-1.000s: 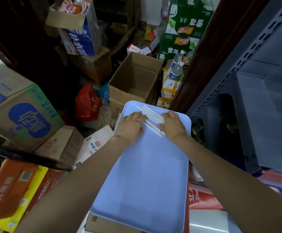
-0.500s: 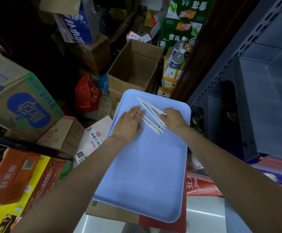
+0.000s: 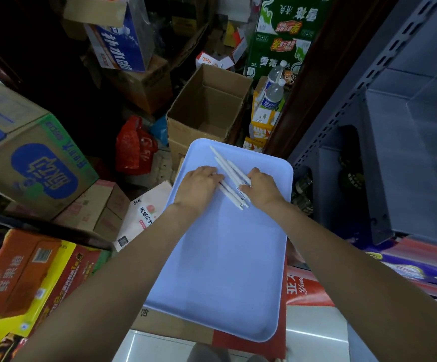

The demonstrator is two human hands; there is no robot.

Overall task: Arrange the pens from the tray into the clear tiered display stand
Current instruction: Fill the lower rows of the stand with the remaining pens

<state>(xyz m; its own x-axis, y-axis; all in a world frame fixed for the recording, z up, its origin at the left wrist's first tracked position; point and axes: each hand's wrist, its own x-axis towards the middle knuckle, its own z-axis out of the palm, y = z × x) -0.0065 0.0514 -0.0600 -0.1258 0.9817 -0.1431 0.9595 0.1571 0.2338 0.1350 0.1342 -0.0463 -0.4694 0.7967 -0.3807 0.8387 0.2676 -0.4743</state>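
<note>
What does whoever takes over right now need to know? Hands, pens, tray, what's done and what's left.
Left hand: flat on the tray, fingertips against the left side of the pens, nothing gripped.
Right hand: on the tray at the right side of the pens, fingers curled against them; no firm grasp visible.
Pens: a loose bunch of white ones lying diagonally at the far end of the blue tray, between the two hands.
Tray: sits on cartons, otherwise bare.
Done: pens gathered together; none lifted.
Left: pick them up and place all of them in the display stand, which I cannot make out clearly in this view.
</note>
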